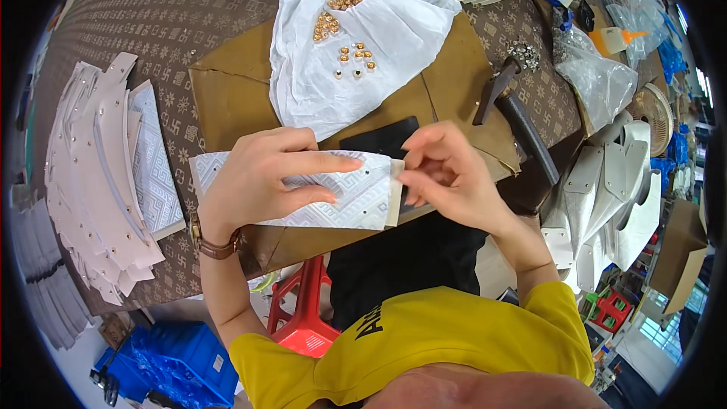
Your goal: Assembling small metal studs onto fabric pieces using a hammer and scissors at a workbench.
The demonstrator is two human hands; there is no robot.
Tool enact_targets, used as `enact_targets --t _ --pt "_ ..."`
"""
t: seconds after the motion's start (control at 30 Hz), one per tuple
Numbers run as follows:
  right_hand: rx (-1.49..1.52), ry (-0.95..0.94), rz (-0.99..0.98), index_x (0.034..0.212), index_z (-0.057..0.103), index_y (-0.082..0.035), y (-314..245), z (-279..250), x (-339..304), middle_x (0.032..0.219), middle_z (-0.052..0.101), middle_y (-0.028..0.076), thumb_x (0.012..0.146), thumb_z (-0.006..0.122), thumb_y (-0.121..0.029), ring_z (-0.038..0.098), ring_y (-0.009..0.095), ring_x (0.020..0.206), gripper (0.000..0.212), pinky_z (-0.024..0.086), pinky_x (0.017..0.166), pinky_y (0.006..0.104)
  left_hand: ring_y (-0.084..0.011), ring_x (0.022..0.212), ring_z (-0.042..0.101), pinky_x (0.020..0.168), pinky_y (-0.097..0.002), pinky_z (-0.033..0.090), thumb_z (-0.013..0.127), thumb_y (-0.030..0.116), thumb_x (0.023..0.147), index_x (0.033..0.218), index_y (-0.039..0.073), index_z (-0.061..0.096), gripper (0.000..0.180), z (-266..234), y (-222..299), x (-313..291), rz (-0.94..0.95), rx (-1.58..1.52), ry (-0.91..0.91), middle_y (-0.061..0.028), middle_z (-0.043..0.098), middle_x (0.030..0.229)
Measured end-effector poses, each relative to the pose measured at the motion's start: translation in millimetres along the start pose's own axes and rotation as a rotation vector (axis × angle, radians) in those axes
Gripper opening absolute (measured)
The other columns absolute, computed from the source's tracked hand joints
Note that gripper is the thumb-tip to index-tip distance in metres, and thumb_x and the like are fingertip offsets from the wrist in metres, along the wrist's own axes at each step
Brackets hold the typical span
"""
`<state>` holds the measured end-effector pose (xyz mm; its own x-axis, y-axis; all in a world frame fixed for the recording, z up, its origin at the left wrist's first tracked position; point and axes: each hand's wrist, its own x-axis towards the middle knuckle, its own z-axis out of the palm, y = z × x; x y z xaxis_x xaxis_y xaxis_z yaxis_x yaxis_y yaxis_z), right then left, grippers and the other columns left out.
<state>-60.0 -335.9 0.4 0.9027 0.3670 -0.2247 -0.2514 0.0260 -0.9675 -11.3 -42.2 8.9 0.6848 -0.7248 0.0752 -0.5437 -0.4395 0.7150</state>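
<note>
- The left hand (pixel 261 174) is lying across a grey-white patterned panel (pixel 360 204), its thumb and forefinger spreading well apart, pressing from above rather than gripping.
- The right hand (pixel 454 174) is bending its fingers at the panel's pale right end; thumb and forefinger are standing partly apart. Whether they are pinching the edge, cannot tell.
- The panel is stretching beneath the left fingers and ending by the right thumb tip, showing small dark dots.
- A black slab (pixel 375 134) is showing just beyond the panel, between both sets of fingertips.
- Farther beyond the fingers, white sheeting (pixel 413 26) is holding gold-coloured studs (pixel 326 28).
- Right of and beyond the right fingers, a dark hammer (pixel 532 136) is lying near small silvery pieces (pixel 524 53).
- Well left of the left fingers, pale studded panels (pixel 95 167) are lying stacked.
</note>
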Motion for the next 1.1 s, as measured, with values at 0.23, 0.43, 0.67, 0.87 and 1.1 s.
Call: enact_targets --t 0.23,0.43,0.67,0.87,1.1 --pt "-0.228 -0.056 0.002 0.12 0.061 0.0 10 2 5 0.094 0.065 0.002 0.103 0.065 -0.001 0.067 0.005 0.077 0.018 0.056 0.067 0.0211 -0.0243 0.083 0.066 0.073 -0.0353 0.054 0.09 0.015 0.069 0.117 0.02 0.081 0.049 11 -2 3 -0.057 0.036 -0.024 -0.0055 0.065 0.103" --pt "-0.222 -0.027 0.095 0.118 0.067 0.001 11 1 6 0.092 0.068 0.001 0.102 0.066 -0.004 0.064 0.004 0.073 0.016 0.055 0.066 0.0204 -0.026 0.104 0.071 0.086 -0.0369 0.059 0.087 0.012 0.072 0.116 0.021 0.082 0.045 14 0 6 0.001 0.028 -0.003 -0.0064 0.065 0.125" --pt "-0.257 -0.002 0.132 0.117 0.068 0.0 10 2 8 0.091 0.069 0.0 0.103 0.067 -0.006 0.064 0.004 0.072 0.016 0.054 0.064 0.0207 -0.0277 0.106 0.066 0.087 -0.0392 0.056 0.084 0.014 0.076 0.111 0.018 0.08 0.035 17 4 7 0.067 0.079 0.045 -0.006 0.063 0.13" --pt "-0.376 -0.009 0.072 0.116 0.068 0.001 9 0 12 0.088 0.069 0.002 0.101 0.067 -0.004 0.064 0.004 0.069 0.016 0.054 0.061 0.0216 -0.0267 0.102 0.061 0.088 -0.0378 0.056 0.087 0.019 0.071 0.111 0.018 0.079 0.04 14 13 10 0.094 0.195 0.019 -0.0014 0.062 0.138" --pt "-0.378 -0.009 -0.05 0.116 0.067 0.002 15 3 14 0.087 0.071 0.004 0.099 0.065 -0.002 0.066 0.007 0.068 0.017 0.054 0.06 0.023 -0.0269 0.103 0.058 0.092 -0.0382 0.055 0.091 0.027 0.062 0.118 0.019 0.077 0.059 18 14 12 0.132 0.185 -0.074 0.0046 0.06 0.146"
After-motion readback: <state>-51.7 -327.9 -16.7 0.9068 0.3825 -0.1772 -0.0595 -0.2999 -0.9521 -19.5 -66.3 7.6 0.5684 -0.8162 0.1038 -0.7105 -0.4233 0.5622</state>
